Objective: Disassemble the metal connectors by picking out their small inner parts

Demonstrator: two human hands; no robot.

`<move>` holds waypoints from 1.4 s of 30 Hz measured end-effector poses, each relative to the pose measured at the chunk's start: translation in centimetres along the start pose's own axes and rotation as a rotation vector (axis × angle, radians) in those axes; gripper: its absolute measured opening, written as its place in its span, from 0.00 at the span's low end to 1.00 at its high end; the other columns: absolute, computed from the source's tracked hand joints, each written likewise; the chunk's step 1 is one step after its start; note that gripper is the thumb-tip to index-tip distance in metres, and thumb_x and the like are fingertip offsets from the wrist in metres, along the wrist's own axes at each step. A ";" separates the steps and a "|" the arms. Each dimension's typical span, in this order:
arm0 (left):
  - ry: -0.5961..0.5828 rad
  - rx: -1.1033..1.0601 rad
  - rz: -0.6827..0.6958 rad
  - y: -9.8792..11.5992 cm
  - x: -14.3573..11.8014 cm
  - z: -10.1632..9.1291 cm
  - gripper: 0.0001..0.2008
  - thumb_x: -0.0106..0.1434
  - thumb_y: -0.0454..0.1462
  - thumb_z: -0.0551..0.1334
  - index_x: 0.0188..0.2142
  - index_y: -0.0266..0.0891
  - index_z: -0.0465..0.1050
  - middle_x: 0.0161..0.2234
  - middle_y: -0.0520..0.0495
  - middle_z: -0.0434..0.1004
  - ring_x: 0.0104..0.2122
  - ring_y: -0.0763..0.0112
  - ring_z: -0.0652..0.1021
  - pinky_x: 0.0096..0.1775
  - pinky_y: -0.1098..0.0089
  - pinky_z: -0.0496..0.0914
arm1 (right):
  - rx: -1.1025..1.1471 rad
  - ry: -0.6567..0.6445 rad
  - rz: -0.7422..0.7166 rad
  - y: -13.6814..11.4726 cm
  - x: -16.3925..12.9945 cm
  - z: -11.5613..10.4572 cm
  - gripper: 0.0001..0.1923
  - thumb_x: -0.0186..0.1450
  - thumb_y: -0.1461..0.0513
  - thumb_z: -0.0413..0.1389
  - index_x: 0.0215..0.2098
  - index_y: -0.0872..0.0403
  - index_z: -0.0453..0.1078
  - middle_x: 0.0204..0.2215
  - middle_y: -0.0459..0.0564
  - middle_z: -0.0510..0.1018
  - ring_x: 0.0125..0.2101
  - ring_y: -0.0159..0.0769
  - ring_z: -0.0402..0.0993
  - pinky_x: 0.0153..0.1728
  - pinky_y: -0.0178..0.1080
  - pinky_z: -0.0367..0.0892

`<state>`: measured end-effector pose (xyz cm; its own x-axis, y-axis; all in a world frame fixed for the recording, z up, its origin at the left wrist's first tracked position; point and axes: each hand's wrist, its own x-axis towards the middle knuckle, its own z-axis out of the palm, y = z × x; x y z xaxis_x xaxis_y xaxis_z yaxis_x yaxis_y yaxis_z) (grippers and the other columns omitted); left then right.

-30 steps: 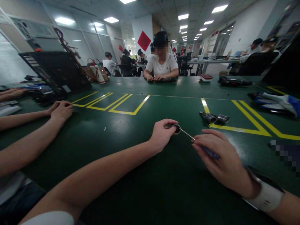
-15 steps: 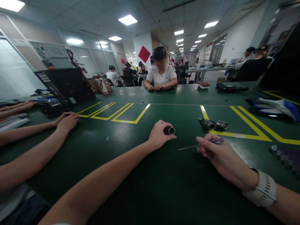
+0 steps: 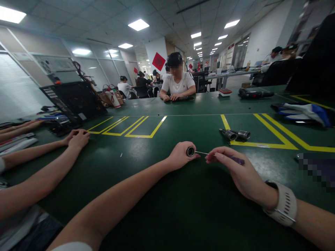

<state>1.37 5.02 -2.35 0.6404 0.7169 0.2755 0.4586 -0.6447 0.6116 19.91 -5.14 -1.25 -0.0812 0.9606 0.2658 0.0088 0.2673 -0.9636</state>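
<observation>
My left hand [image 3: 181, 155] is closed around a dark cylindrical connector [image 3: 190, 151], its round metal-rimmed end turned toward me. My right hand [image 3: 232, 169] grips a screwdriver [image 3: 238, 160] with a purple handle and a thin metal shaft. The shaft points left, and its tip is at the side of the connector; whether it touches or enters it I cannot tell. Beyond my right hand, two similar metal-ended connectors [image 3: 230, 134] lie together by a yellow tape line.
Yellow tape [image 3: 138, 136] marks the green table [image 3: 157, 195]. A co-worker's hands [image 3: 78, 137] rest at the left; another person [image 3: 178, 82] sits opposite. Blue-and-white gloves [image 3: 306, 113], a black tool [image 3: 255, 94] and a red-and-white box [image 3: 225, 92] lie toward the right.
My right hand has moved left and up, bringing the screwdriver tip to the connector. My left hand has turned the connector slightly. The view has shifted a little.
</observation>
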 end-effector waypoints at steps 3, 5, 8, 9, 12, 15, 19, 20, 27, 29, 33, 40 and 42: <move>-0.001 0.066 0.052 0.6 -0.2 0.3 0.08 0.54 0.39 0.63 0.26 0.37 0.66 0.26 0.53 0.68 0.27 0.74 0.69 0.31 0.72 0.62 | -0.239 -0.047 -0.051 -0.8 -0.5 0.4 0.10 0.64 0.57 0.51 0.36 0.53 0.72 0.35 0.49 0.78 0.38 0.38 0.74 0.39 0.42 0.69; 0.001 0.130 0.063 0.8 -0.2 0.5 0.08 0.54 0.39 0.63 0.26 0.37 0.66 0.26 0.53 0.68 0.27 0.73 0.69 0.31 0.72 0.61 | -0.352 -0.041 -0.056 -1.3 -0.8 0.8 0.10 0.64 0.57 0.51 0.34 0.52 0.72 0.34 0.49 0.78 0.36 0.39 0.74 0.36 0.41 0.69; 0.019 0.205 0.081 0.9 -0.3 0.4 0.08 0.55 0.39 0.62 0.25 0.37 0.66 0.26 0.53 0.68 0.28 0.73 0.69 0.33 0.71 0.61 | -0.405 -0.033 -0.031 -1.8 -1.0 1.2 0.10 0.63 0.58 0.51 0.34 0.51 0.73 0.34 0.49 0.78 0.36 0.39 0.74 0.38 0.42 0.68; 0.024 0.218 0.096 0.9 -0.4 0.4 0.08 0.55 0.39 0.62 0.25 0.37 0.66 0.26 0.53 0.69 0.28 0.73 0.69 0.34 0.71 0.61 | -0.386 -0.035 -0.009 -1.7 -0.9 1.2 0.10 0.63 0.58 0.51 0.35 0.51 0.73 0.35 0.49 0.78 0.38 0.39 0.74 0.39 0.42 0.67; 0.059 0.208 0.145 1.0 -0.5 0.3 0.07 0.56 0.37 0.61 0.25 0.37 0.65 0.26 0.53 0.69 0.28 0.73 0.70 0.35 0.70 0.61 | -0.230 -0.042 0.096 -1.3 -0.8 1.2 0.10 0.63 0.57 0.53 0.36 0.50 0.74 0.38 0.48 0.78 0.41 0.40 0.72 0.43 0.43 0.65; 0.108 0.164 0.172 0.9 -0.7 0.3 0.06 0.56 0.36 0.61 0.25 0.37 0.65 0.26 0.53 0.69 0.28 0.74 0.70 0.35 0.70 0.61 | 0.010 -0.025 0.206 -0.8 -0.6 1.2 0.10 0.62 0.56 0.54 0.37 0.51 0.74 0.40 0.49 0.78 0.43 0.40 0.72 0.45 0.43 0.64; 0.141 0.102 0.192 0.7 -0.8 0.3 0.06 0.56 0.35 0.61 0.25 0.37 0.65 0.25 0.53 0.69 0.28 0.74 0.69 0.35 0.71 0.61 | 0.250 0.013 0.319 -0.5 -0.4 1.2 0.11 0.60 0.56 0.56 0.36 0.53 0.75 0.39 0.52 0.78 0.42 0.42 0.72 0.42 0.43 0.64; 0.150 0.079 0.194 0.7 -0.7 0.4 0.06 0.56 0.35 0.61 0.25 0.37 0.65 0.25 0.53 0.69 0.27 0.74 0.69 0.34 0.71 0.62 | 0.280 0.013 0.336 -0.5 -0.4 1.2 0.11 0.60 0.57 0.57 0.37 0.54 0.75 0.39 0.53 0.78 0.42 0.42 0.72 0.42 0.44 0.64; 0.194 0.061 0.171 0.7 -0.6 0.5 0.08 0.56 0.36 0.61 0.25 0.37 0.65 0.25 0.53 0.68 0.27 0.75 0.69 0.33 0.71 0.62 | 0.157 0.010 0.277 -0.4 -0.7 1.4 0.11 0.61 0.56 0.56 0.38 0.51 0.74 0.41 0.50 0.77 0.41 0.40 0.71 0.43 0.43 0.63; 0.195 0.121 0.175 0.8 -0.7 0.5 0.07 0.56 0.36 0.62 0.25 0.37 0.65 0.25 0.53 0.69 0.27 0.74 0.69 0.34 0.71 0.61 | 0.081 0.006 0.263 -0.4 -0.8 1.4 0.10 0.61 0.56 0.56 0.38 0.50 0.74 0.41 0.49 0.77 0.40 0.38 0.71 0.43 0.43 0.63; 0.184 0.168 0.177 0.7 -0.7 0.5 0.07 0.56 0.35 0.62 0.25 0.37 0.65 0.25 0.54 0.69 0.27 0.75 0.70 0.35 0.70 0.61 | 0.144 -0.023 0.305 -0.5 -0.7 1.3 0.10 0.61 0.56 0.55 0.38 0.51 0.74 0.40 0.49 0.77 0.40 0.39 0.71 0.41 0.43 0.64; 0.170 0.067 0.181 0.4 -0.6 0.5 0.07 0.56 0.35 0.61 0.25 0.37 0.64 0.25 0.53 0.68 0.27 0.75 0.69 0.33 0.72 0.61 | 0.359 -0.014 0.393 -0.2 -0.2 1.1 0.11 0.60 0.57 0.57 0.38 0.53 0.74 0.41 0.51 0.77 0.41 0.39 0.71 0.41 0.42 0.63; 0.142 0.031 0.174 0.4 -0.6 0.5 0.07 0.55 0.35 0.61 0.25 0.37 0.64 0.25 0.53 0.67 0.27 0.75 0.69 0.32 0.72 0.62 | 0.371 -0.010 0.399 -0.2 -0.1 1.0 0.11 0.59 0.57 0.58 0.38 0.53 0.75 0.41 0.51 0.77 0.41 0.39 0.71 0.41 0.42 0.63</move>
<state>1.50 4.21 -2.60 0.6193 0.6226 0.4784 0.3688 -0.7685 0.5228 18.87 -5.40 -1.14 -0.1526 0.9808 -0.1211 -0.3113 -0.1640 -0.9361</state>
